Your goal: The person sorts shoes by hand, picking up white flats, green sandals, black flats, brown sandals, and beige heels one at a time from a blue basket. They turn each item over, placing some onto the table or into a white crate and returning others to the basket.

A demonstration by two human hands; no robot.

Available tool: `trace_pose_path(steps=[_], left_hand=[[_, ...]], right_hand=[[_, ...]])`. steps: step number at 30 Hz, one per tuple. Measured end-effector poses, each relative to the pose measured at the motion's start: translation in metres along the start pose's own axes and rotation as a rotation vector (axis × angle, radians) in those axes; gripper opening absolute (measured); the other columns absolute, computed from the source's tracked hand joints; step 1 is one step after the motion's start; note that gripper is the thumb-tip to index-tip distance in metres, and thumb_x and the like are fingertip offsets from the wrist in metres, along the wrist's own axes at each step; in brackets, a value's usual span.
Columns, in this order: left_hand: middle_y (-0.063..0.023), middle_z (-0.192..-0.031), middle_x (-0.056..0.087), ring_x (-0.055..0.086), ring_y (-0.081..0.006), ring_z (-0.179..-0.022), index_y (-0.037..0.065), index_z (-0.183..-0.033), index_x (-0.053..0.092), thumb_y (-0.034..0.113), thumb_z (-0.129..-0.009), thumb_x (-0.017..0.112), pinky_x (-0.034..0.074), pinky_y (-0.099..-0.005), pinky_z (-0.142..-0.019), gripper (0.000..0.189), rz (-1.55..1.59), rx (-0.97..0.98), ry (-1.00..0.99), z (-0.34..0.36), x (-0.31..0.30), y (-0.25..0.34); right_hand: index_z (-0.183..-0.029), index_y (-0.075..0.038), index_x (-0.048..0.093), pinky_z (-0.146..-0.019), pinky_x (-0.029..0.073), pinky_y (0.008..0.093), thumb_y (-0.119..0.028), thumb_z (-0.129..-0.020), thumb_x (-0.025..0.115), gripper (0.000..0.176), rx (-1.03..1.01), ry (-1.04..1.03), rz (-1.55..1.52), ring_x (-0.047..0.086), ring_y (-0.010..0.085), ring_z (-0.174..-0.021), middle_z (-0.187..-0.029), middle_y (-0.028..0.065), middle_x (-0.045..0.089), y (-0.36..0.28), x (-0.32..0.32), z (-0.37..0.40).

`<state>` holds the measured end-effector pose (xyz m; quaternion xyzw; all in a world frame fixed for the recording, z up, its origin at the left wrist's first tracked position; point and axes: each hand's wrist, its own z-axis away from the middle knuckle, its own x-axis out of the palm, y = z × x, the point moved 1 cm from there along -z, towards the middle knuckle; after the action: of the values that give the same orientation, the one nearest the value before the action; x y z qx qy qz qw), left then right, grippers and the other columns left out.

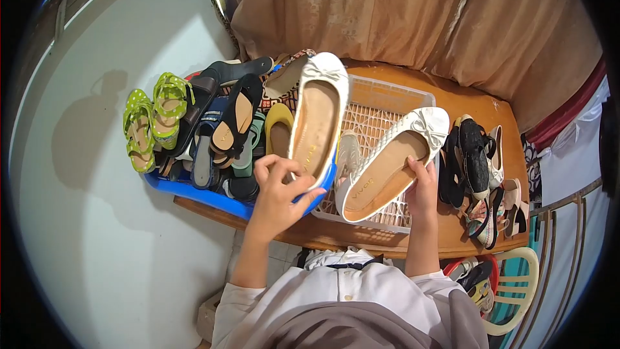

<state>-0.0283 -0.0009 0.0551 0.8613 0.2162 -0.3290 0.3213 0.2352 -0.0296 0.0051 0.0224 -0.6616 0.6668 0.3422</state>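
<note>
Shoes crowd the blue basket beneath the left hand, which clamps the heel of a white flat. The right hand grips a second white flat over the white crate, hiding part of its floor. Sandals fill the right end of the wooden table; little wood shows bare.

Gold brand stamps, too blurred to read, mark the insoles of the white flat at 12 o'clock and the white flat at 3 o'clock.
</note>
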Motion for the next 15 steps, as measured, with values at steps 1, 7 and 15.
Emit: trace_pose_path(steps=[1, 7, 15], left_hand=[[-0.0036, -0.091, 0.048, 0.038, -0.0284, -0.102, 0.009, -0.077, 0.064, 0.021, -0.066, 0.075, 0.031, -0.0393, -0.088, 0.019, 0.025, -0.008, -0.019, 0.003, 0.005, 0.002], [-0.0097, -0.101, 0.045, 0.036, -0.035, -0.114, 0.007, -0.085, 0.063, 0.022, -0.073, 0.071, 0.033, -0.0458, -0.095, 0.021, 0.136, -0.024, -0.162, 0.024, 0.035, -0.011], [-0.0129, -0.098, 0.041, 0.045, -0.0285, -0.101, 0.001, -0.087, 0.058, 0.019, -0.08, 0.063, 0.039, -0.0344, -0.089, 0.02, 0.476, -0.282, -0.176, 0.024, 0.045, -0.031]], right_hand=[[-0.115, -0.002, 0.045, -0.085, 0.045, 0.0315, -0.01, -0.084, 0.054, 0.033, -0.006, 0.004, -0.015, 0.057, 0.0175, -0.096, -0.106, 0.0088, 0.057, -0.001, 0.001, 0.001], [-0.118, -0.002, 0.044, -0.086, 0.045, 0.0322, -0.01, -0.084, 0.053, 0.035, 0.02, 0.019, -0.039, 0.056, 0.018, -0.098, -0.108, 0.0088, 0.056, 0.003, -0.005, -0.001], [-0.119, -0.003, 0.043, -0.087, 0.045, 0.0315, -0.009, -0.085, 0.052, 0.036, 0.018, 0.024, -0.06, 0.056, 0.0173, -0.099, -0.11, 0.007, 0.056, 0.001, 0.001, 0.003]])
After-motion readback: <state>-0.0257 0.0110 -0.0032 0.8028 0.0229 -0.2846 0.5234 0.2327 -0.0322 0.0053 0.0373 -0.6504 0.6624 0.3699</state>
